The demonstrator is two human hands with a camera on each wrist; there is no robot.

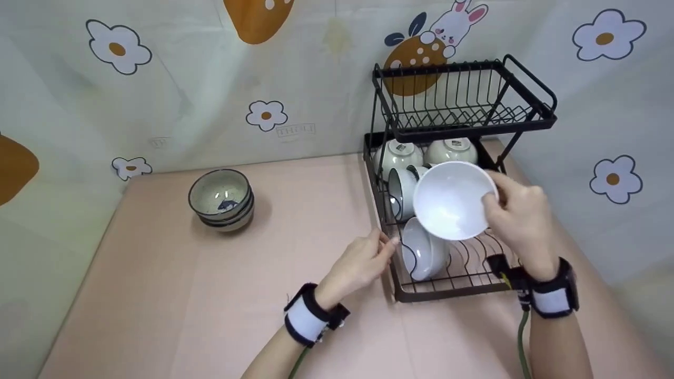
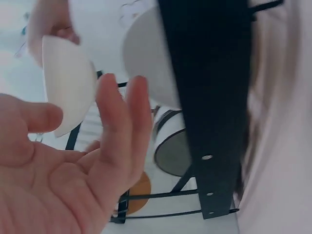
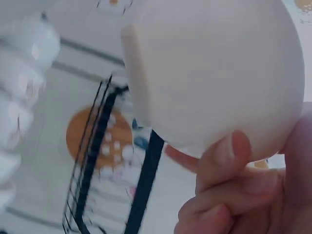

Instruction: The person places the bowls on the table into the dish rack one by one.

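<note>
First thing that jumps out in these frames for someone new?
The white bowl held up on its side by the right hand, above the lower tier of the black dish rack where more bowls sit. The left hand rests open at the rack's front-left edge. Off to the left, a stack of speckled bowls stands on the pink table.

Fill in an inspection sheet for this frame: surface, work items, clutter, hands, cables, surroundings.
Surface: pink table.
Work items: white bowl gripped by the right hand over the black dish rack; four more bowls sit in its lower tier; upper tier holds nothing seen.
Clutter: stacked patterned bowls on the table, apart from the rack.
Hands: left hand open at the rack's front corner.
Cables: green cable along the right forearm.
Surroundings: flower-print sheet behind.
</note>
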